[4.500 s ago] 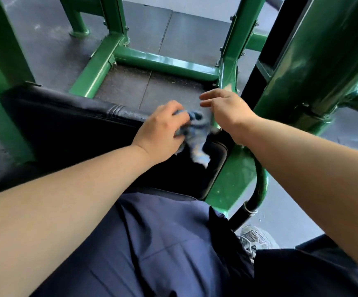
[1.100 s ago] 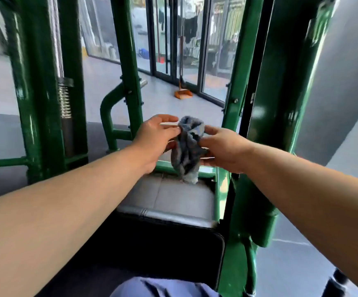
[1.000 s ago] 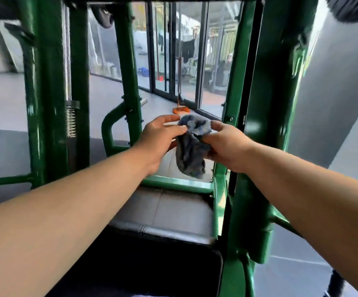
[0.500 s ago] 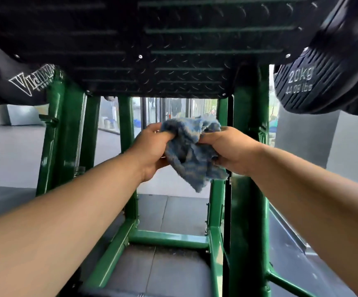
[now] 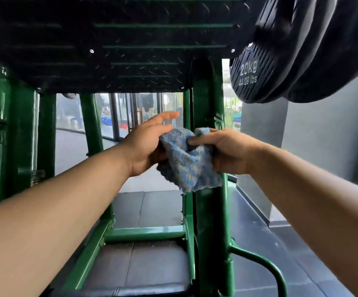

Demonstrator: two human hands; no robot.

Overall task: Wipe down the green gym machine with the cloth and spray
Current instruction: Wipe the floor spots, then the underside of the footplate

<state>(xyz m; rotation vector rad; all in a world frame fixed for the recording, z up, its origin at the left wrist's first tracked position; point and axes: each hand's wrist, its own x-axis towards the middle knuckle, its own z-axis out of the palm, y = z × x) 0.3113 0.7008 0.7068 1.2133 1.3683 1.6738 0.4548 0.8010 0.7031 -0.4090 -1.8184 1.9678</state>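
Note:
A crumpled blue and grey cloth hangs between both hands at chest height, in front of a green upright post of the gym machine. My right hand grips the cloth's right side with curled fingers. My left hand touches its left side, with the fingers stretched out straight above the cloth. No spray bottle is in view.
A black checker-plate footplate hangs overhead. Black 20 kg weight plates sit at the upper right. Green frame posts stand at left, a green cross bar lies low on the dark rubber floor. Glass doors lie beyond.
The view has tilted up from the seat pad to the footplate and weight plates. My left hand's fingers have straightened off the cloth, while my right hand keeps its grip.

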